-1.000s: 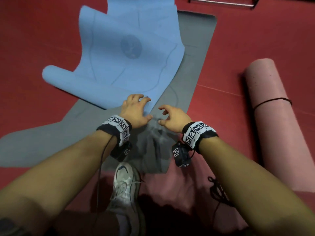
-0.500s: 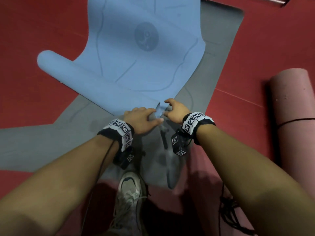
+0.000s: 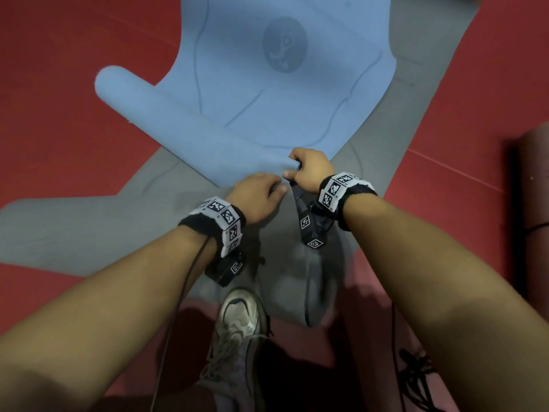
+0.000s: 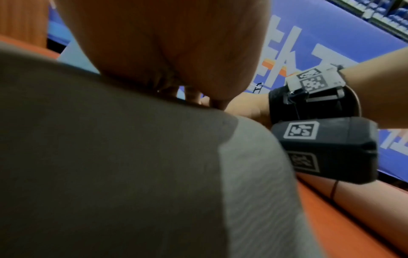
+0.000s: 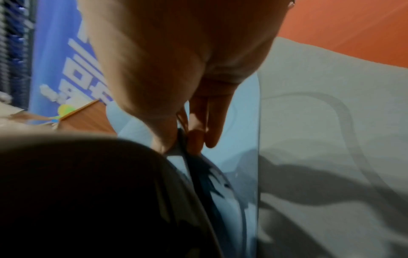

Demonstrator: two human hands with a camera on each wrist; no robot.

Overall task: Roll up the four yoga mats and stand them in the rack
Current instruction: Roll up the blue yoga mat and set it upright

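A blue mat [image 3: 267,99] lies partly rolled on top of a flat grey mat [image 3: 89,227]; its roll [image 3: 178,126] runs from far left towards me. Both hands meet at the roll's near end. My left hand [image 3: 261,191] lies over that end with fingers curled on it. My right hand [image 3: 309,171] pinches the end's edge, and the right wrist view shows thumb and fingers [image 5: 194,141] closed on the blue mat [image 5: 238,122]. A fold of grey mat [image 4: 110,157] hides most of my left hand's fingers in the left wrist view.
A pink mat [image 3: 534,218], rolled and tied with a black strap, lies on the red floor at the right edge. My grey shoe [image 3: 240,316] stands on the grey mat's near edge. A black cord [image 3: 416,370] lies by my right arm.
Both hands have come together at the near end of the blue roll. The right hand, loose over the grey mat before, now pinches the roll's end. The left hand's fingers have curled.
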